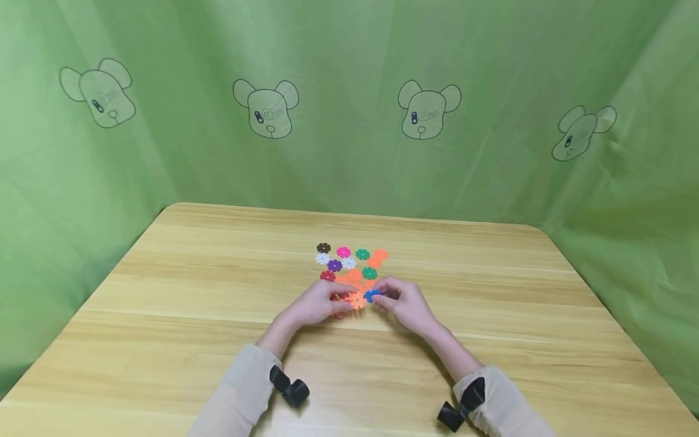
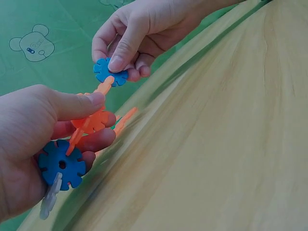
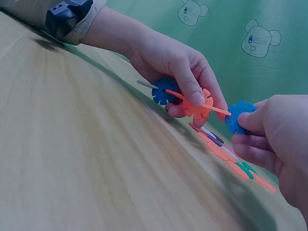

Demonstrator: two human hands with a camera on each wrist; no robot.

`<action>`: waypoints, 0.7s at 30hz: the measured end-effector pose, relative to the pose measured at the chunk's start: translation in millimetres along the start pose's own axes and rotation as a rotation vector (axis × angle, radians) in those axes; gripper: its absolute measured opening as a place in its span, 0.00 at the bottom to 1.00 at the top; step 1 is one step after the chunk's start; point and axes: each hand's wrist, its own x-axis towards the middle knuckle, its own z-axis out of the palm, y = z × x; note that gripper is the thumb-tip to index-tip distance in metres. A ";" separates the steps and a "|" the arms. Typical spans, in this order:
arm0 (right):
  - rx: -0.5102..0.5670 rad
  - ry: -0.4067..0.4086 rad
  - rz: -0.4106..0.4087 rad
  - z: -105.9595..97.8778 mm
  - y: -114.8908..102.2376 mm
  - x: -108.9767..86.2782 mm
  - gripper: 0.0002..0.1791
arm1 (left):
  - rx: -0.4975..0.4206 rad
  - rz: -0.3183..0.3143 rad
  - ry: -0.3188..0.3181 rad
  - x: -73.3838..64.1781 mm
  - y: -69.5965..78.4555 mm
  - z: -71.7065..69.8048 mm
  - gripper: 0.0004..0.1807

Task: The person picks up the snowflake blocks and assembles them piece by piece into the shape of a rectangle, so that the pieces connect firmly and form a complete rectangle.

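Note:
My left hand (image 1: 314, 302) pinches a small chain of notched flower-shaped plastic discs between thumb and fingers. Its grip is on an orange disc (image 3: 196, 111) facing the right wrist camera. On the wrist side of this chain sit a blue disc (image 2: 52, 161) and a pale grey-white disc (image 2: 48, 202) slotted into it. Toward the other end, an orange disc (image 2: 106, 85) seen edge-on meets a second blue disc (image 3: 234, 115). Thumb and fingers of my right hand (image 1: 408, 304) pinch that blue disc. Both hands are raised over the table, close together.
Loose discs lie in a group beyond the hands on the wooden table (image 1: 218, 261): a dark brown disc (image 1: 324, 248), a pink disc (image 1: 343, 252), a purple disc (image 1: 335, 265), a red disc (image 1: 327, 275), and several green, white and orange ones. A green curtain (image 1: 349, 170) hangs behind.

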 end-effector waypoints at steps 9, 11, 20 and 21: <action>0.032 -0.004 0.005 -4.8 -0.9 -0.7 0.04 | -0.012 0.012 -0.015 -0.6 4.2 0.9 0.20; 0.040 -0.009 0.010 -6.2 -7.4 -1.8 0.04 | -0.008 0.013 -0.016 -0.8 5.7 1.0 0.20; 0.021 -0.054 0.008 -8.5 -34.0 -9.1 0.03 | 0.053 0.045 -0.061 -3.0 8.5 -0.4 0.19; 0.022 -0.060 0.013 -8.6 -34.6 -9.2 0.03 | 0.060 0.055 -0.067 -3.0 8.3 -0.6 0.19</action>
